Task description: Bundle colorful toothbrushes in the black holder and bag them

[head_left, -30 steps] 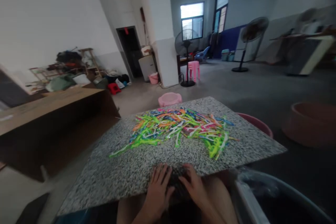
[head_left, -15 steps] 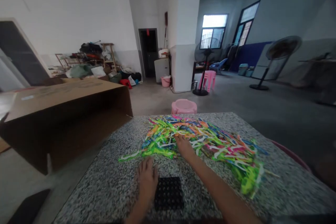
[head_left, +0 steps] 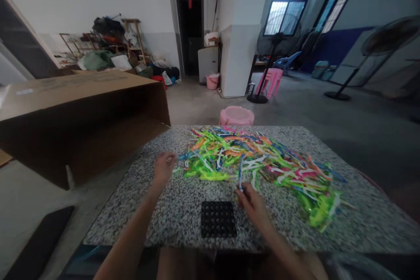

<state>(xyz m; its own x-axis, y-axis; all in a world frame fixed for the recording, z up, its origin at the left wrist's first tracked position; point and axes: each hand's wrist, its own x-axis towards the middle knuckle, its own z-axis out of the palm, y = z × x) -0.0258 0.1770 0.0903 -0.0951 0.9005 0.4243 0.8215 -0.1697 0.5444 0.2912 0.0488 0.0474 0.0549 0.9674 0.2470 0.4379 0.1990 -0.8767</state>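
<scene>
Blue strip [head_left: 241, 169]: stands near-upright above the worktop [head_left: 173, 227], in front of the coloured strip pile [head_left: 278, 157], its lower end pinched between thumb and fingers of the right hand [head_left: 252, 201]. An end hold presumably suits so thin a piece, leaving its length free. Left hand [head_left: 165, 164]: grip closed on the near end of a second blue strip [head_left: 184, 156], which points toward the pile's left side; far end not separable from the pile. Black knobbed tray [head_left: 218, 219] lies flat, untouched, close to the near edge, likely set there for reach by both hands. Open cardboard box [head_left: 82, 96] stands left of the worktop, mouth facing it; pink stool [head_left: 236, 116] beyond the far edge.
</scene>
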